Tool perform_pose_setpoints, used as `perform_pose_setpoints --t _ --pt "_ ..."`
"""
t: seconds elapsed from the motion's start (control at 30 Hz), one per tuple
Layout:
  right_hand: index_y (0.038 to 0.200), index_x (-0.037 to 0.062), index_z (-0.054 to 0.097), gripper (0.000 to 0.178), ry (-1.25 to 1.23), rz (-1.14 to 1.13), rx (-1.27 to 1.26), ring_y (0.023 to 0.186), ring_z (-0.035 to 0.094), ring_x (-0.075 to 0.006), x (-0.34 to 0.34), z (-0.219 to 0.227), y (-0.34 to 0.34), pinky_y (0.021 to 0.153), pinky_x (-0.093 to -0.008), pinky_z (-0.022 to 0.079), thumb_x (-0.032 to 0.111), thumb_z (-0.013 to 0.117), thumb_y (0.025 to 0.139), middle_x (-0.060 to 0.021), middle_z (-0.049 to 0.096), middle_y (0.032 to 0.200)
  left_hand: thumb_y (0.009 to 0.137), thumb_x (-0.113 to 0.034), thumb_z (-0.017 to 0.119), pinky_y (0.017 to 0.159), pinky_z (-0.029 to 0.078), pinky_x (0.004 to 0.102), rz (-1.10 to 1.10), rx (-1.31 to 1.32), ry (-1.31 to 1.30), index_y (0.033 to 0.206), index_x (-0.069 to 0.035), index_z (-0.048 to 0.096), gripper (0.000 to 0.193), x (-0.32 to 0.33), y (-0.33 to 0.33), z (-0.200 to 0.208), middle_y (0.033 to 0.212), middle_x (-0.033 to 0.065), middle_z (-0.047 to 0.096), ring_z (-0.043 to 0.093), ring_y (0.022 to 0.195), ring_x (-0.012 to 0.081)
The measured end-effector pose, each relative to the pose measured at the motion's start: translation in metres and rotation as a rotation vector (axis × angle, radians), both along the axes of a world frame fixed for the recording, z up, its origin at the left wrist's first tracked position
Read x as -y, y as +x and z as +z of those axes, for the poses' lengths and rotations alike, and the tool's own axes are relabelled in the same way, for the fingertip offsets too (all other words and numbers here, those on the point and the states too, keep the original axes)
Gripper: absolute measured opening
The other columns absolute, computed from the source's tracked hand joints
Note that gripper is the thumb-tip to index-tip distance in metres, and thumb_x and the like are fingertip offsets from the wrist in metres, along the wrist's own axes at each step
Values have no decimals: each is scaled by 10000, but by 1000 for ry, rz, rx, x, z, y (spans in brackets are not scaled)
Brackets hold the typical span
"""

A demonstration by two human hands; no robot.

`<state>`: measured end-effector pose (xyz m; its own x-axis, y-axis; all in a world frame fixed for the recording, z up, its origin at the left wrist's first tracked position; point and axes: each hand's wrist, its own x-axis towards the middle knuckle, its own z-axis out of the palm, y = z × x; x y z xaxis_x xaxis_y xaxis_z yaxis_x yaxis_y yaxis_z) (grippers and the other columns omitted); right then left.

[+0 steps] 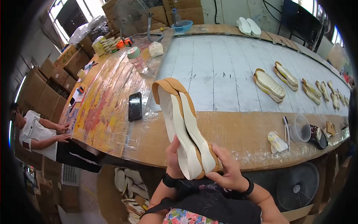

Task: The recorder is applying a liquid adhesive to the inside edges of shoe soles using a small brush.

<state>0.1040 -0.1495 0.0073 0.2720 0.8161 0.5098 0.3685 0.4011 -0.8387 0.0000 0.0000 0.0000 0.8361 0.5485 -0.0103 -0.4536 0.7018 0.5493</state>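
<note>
In front of my body I hold a pair of shoe soles, cream-white with tan edges, pressed side by side and tilted with their tan ends pointing away. My left hand (173, 158) is closed around the near part of the left sole (186, 151), its thumb along the outer wall. The fingers of my right hand (227, 168) wrap the near end of the right sole (203, 145), with the thumb below. The soles' far ends reach over the edge of a white belt (201, 74). A black phone (135, 106) lies left of them.
More soles (269, 85) lie along the belt at right. A clear bottle (138, 61) stands at left. A plastic cup (299, 128), toothbrush (286, 130) and cloth (277, 142) rest near the cardboard-covered edge. A person (41, 130) sits at far left. Soles fill a box (106, 190) below.
</note>
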Motion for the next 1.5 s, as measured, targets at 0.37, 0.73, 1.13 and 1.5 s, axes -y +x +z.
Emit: perform_pose_setpoints --t 0.37,0.73,1.13,1.5 --pt "1302 -35 382 431 -480 -25 -582 1153 460 -186 -71 -59 24 966 -330 379 229 419 964 -115 455 1301 898 -183 464 863 496 398 -1 -323 -126 1241 56 427 420 -76 -45 2 1127 202 573 615 940 311" --pt "1281 -12 415 450 -403 237 -238 1161 447 -265 -125 -75 -3 1001 -348 326 221 478 901 -176 481 1248 889 -199 496 827 507 404 33 -131 -328 1192 49 485 392 -88 -90 -80 1099 190 598 632 896 302" --pt "1302 20 445 784 -423 495 399 1242 343 -382 -127 -15 -48 1036 -438 264 359 722 651 -246 337 1356 798 -193 571 916 465 396 89 253 -473 1255 9 461 512 -7 -165 -120 1163 196 570 603 1003 291" --pt "1230 40 504 613 139 906 562 1192 409 -380 -213 50 -206 986 -432 349 320 719 729 -206 417 1315 859 -390 510 891 466 397 1174 158 -16 1244 -51 465 515 -10 -303 -156 1142 119 566 580 1000 256"
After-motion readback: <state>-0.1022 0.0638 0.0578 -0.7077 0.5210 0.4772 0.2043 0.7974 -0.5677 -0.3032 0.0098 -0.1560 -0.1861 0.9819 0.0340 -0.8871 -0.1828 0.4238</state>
